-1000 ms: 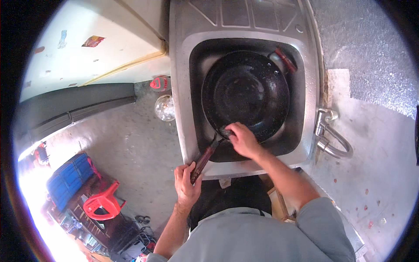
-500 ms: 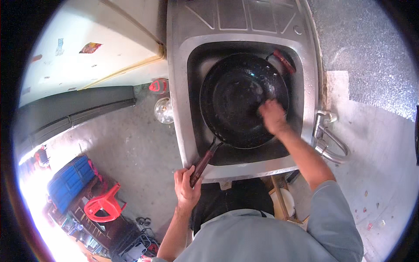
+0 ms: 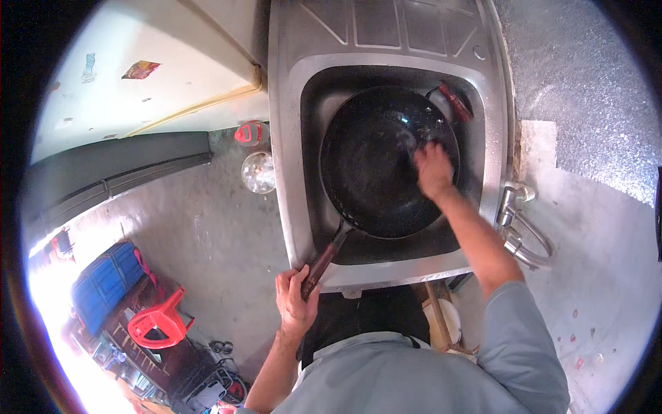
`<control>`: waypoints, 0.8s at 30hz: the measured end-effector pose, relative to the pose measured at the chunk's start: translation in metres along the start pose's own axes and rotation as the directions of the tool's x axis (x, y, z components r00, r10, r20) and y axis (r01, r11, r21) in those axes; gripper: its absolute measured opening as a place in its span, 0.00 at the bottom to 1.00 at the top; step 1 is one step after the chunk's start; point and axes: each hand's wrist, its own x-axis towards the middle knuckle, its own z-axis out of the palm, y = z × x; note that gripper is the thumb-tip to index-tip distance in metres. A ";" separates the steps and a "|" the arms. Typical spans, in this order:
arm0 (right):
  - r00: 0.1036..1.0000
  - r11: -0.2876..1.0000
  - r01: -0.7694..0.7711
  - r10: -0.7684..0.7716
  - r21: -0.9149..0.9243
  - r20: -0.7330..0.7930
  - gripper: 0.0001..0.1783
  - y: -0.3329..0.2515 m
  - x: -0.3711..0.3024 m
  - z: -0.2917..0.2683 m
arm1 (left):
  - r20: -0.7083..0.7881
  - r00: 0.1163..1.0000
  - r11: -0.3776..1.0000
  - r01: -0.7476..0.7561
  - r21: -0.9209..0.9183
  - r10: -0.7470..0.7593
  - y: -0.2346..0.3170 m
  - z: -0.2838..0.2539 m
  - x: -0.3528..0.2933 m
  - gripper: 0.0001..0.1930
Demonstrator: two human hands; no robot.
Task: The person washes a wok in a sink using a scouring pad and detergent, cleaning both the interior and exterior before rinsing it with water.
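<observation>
Room with a grey floor (image 3: 214,207), seen from above; clock directions are taken from the wok's centre, with 12 at the top of the view. A pale, sticker-marked cabinet (image 3: 165,69) stands at 10 o'clock. The steel sink unit (image 3: 288,172) spans the middle, its ribbed drainboard (image 3: 420,27) at 12. The dark wok (image 3: 372,162) lies in the basin, open side up. A blue case (image 3: 107,279) and a red plastic seat (image 3: 162,321) occupy the region around 8 o'clock; the curved tap (image 3: 531,234) sits at 4.

The left hand (image 3: 296,297) is closed around the end of the long handle (image 3: 323,262), which projects at 7 o'clock across the sink's rim. The right hand (image 3: 434,172) is inside the wok near 3 o'clock, fingers gathered together; blur prevents telling whether they grip a scrubber. The short red handle (image 3: 455,103) lies between 1 and 2, a clear bowl (image 3: 258,172) at 9.

The step in hand appears to be rubbing the inner surface; the next stroke calls for a steady handle and even pressure along the curved wall.
</observation>
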 end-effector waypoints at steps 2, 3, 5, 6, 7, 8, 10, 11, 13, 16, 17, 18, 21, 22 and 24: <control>0.969 0.978 0.003 -0.054 0.208 0.241 0.13 -0.038 -0.041 -0.002 | -0.007 1.000 1.000 0.020 -0.003 -0.020 0.000 -0.001 0.000 0.28; 0.897 0.937 -0.042 -0.117 0.348 0.425 0.17 -0.052 -0.056 -0.017 | -0.006 1.000 1.000 0.027 -0.002 -0.027 0.001 0.000 0.000 0.28; 0.796 0.814 -0.128 -0.257 0.566 0.548 0.18 -0.075 -0.066 -0.031 | -0.010 1.000 1.000 0.023 -0.002 -0.023 0.002 0.000 0.001 0.28; 0.791 0.637 -0.225 -0.322 0.737 0.520 0.16 -0.089 -0.059 -0.036 | -0.004 1.000 1.000 0.017 -0.005 -0.017 0.002 0.000 0.001 0.27; 0.794 0.416 -0.313 -0.379 0.854 0.476 0.15 -0.108 -0.048 -0.040 | -0.002 1.000 1.000 0.016 -0.001 -0.016 0.002 0.001 0.001 0.27; 0.854 0.283 -0.341 -0.305 0.897 0.421 0.15 -0.132 -0.035 -0.044 | -0.002 1.000 1.000 0.014 -0.003 -0.014 0.001 0.001 0.001 0.27; 0.894 0.041 -0.399 -0.206 0.916 0.398 0.17 -0.157 -0.002 -0.057 | -0.009 1.000 1.000 0.014 0.007 -0.014 0.002 0.002 0.004 0.27; 0.881 -0.060 -0.451 -0.188 0.891 0.433 0.18 -0.160 0.005 -0.063 | -0.015 1.000 1.000 0.004 0.001 -0.004 0.003 0.003 0.005 0.27; 0.925 0.003 -0.351 -0.157 0.936 0.347 0.18 -0.147 -0.009 -0.050 | -0.016 1.000 1.000 -0.008 -0.002 0.008 0.003 0.003 0.003 0.27; 0.726 0.501 -0.255 -0.466 0.827 0.506 0.20 -0.089 -0.054 -0.039 | -0.017 0.999 0.999 0.033 0.013 -0.033 -0.001 0.003 -0.003 0.27; 0.659 0.597 -0.265 -0.461 0.757 0.595 0.20 -0.077 -0.057 -0.049 | -0.010 1.000 0.999 0.029 0.014 -0.029 -0.002 0.003 -0.003 0.27; 0.643 0.608 -0.277 -0.458 0.744 0.614 0.18 -0.079 -0.056 -0.053 | -0.004 1.000 1.000 0.026 0.016 -0.026 -0.002 0.004 -0.002 0.27; 0.836 0.209 -0.338 -0.381 0.918 0.394 0.15 -0.135 -0.032 -0.069 | -0.005 1.000 1.000 0.017 0.019 -0.016 0.001 0.005 0.001 0.27; 0.910 0.206 -0.230 -0.301 0.951 0.285 0.15 -0.150 -0.026 -0.072 | -0.004 1.000 1.000 0.017 0.023 -0.017 0.002 0.005 0.002 0.27; 0.967 0.182 -0.076 -0.226 0.980 0.117 0.16 -0.153 -0.027 -0.069 | -0.001 1.000 1.000 0.001 0.005 -0.001 0.003 0.004 0.004 0.27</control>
